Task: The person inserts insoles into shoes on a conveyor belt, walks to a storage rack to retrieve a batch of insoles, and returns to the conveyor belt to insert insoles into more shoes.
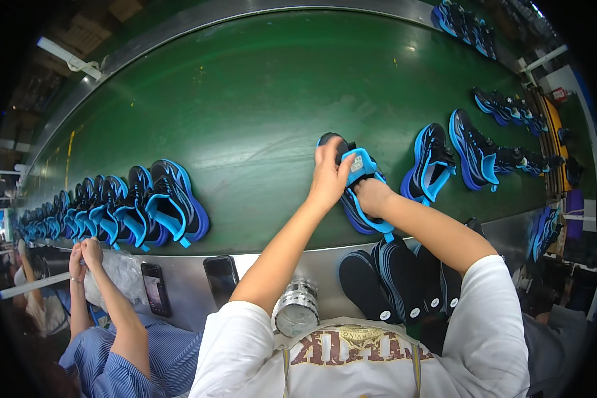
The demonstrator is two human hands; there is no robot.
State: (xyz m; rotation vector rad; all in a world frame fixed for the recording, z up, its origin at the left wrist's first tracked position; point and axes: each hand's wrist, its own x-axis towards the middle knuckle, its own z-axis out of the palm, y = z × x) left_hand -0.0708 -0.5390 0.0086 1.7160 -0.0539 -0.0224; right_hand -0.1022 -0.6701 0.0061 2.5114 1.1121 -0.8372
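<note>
1. Open room: broad bare stretch of green work surface (259, 99) beyond the hands, up to the curved metal rail (232, 14) at the far side; more bare green between the worked shoe and the left-hand row.
2. Near edge: metal ledge (328, 262) runs just below the worked shoe, its heel loop close to that border.
3. Worked shoe (357, 211), black and bright blue: at the near side of the green, toe pointing away, opening toward the wearer.
4. Left hand (328, 176): over the forefoot, thumb by the pale-blue tongue; motion-blurred, cannot tell if gripping.
5. Right hand (371, 198): down inside the shoe's opening; fingers hidden, grasp cannot be told.
6. To the right, near: a matching shoe (414, 162), then another (469, 149) beyond it, limiting sideways room.
7. To the left: row of like shoes (169, 202), toes away, running into the distance.
8. On the ledge: black insoles (398, 275) with white dots, clear jar (297, 308), two dark phones (221, 277), crumpled clear plastic (119, 278).
9. Co-worker's hands (88, 252) together beside the left row.
10. Room: dim margins, white bars at both sides.
</note>
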